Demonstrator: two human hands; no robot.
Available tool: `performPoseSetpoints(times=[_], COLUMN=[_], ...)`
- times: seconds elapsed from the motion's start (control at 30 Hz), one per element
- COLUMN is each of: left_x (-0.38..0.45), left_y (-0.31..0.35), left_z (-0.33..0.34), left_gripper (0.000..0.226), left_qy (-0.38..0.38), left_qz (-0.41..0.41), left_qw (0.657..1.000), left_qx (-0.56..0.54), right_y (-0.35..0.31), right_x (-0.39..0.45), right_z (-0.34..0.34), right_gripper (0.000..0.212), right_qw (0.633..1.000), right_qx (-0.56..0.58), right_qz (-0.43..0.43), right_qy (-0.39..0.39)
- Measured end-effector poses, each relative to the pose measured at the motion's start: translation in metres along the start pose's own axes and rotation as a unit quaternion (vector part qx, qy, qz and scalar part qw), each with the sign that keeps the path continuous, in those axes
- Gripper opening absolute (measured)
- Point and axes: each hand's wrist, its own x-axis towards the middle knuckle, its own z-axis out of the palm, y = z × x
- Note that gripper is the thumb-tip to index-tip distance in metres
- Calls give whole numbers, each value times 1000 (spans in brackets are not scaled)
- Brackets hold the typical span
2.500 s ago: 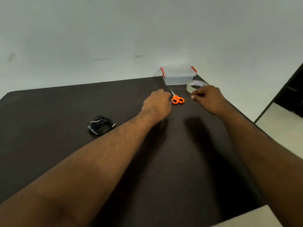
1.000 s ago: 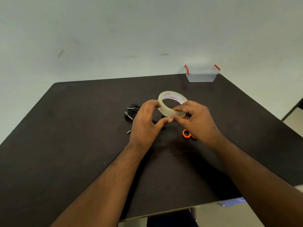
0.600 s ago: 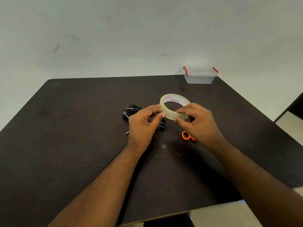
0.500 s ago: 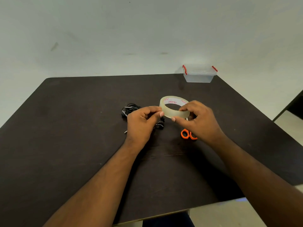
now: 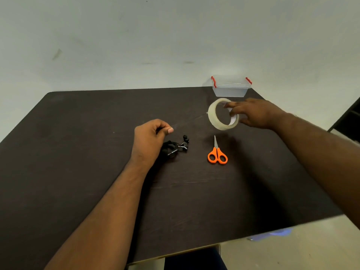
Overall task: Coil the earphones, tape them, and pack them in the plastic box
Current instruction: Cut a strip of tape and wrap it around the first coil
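Room and obstacles on the dark table (image 5: pixel 78 152)

I am seeing wide bare tabletop lying open to the left and along the near edge. In the middle, the coiled earphones (image 5: pixel 175 148) are sitting just beside my left hand (image 5: pixel 150 139), and the orange scissors (image 5: pixel 217 154) are lying a little to their right, leaving a narrow lane between. A strand of tape is stretching from my left hand to the tape roll (image 5: pixel 214 117) in my right hand (image 5: pixel 255 114), barring the way to the plastic box (image 5: pixel 230 90) at the far edge.

Materials and finishes on view
Table (image 5: pixel 78 152): dark, matt. Plastic box (image 5: pixel 230 90): clear, red clips. Tape roll (image 5: pixel 212 117): translucent, glossy. Scissors (image 5: pixel 217 153): orange plastic handles, metal blades.
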Motion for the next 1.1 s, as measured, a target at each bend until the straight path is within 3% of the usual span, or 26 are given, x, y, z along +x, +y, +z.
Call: performPoseSetpoints(times=[0.1,0.27,0.37,0.43,0.5,0.63,0.7,0.8,0.87,0.97,1.1], left_x=[0,4,7,6,5,4,4,3,2,2,1], left_y=[-5,-9,-10,-10,-12,-17,-18,-17,-14,-11,-13], left_z=[-1,-4,-3,-6,-10,-9,-6,-6,-6,-5,-5], left_gripper=[11,9,6,5,3,7,9,3,2,3,2], left_qy=[9,9,21,33,36,1,-11,-11,-4,-1,-2], left_qz=[-1,17,35,41,52,76,85,94,99,101,95], left_qw=[1000,999,997,997,996,991,989,988,986,984,986], left_qx=[9,48,68,62,63,109,117,121,137,145,137], right_y=[-3,-20,-30,-32,-31,-26,-28,-44,-62,-94,-110], right_x=[23,53,70,74,72,61,51,28,8,-17,-29], right_z=[-3,-8,-10,-6,1,11,11,4,-5,-7,-7], right_gripper=[40,36,80,96,85,43,41,20,27,44,36], right_qw=[997,990,989,985,978,970,964,951,950,950,943], right_qx=[2,83,47,71,106,183,235,253,262,209,187], right_qz=[14,61,86,104,114,107,113,150,165,179,214], right_qy=[-72,-95,-108,-119,-136,-116,-48,97,42,-144,-171])
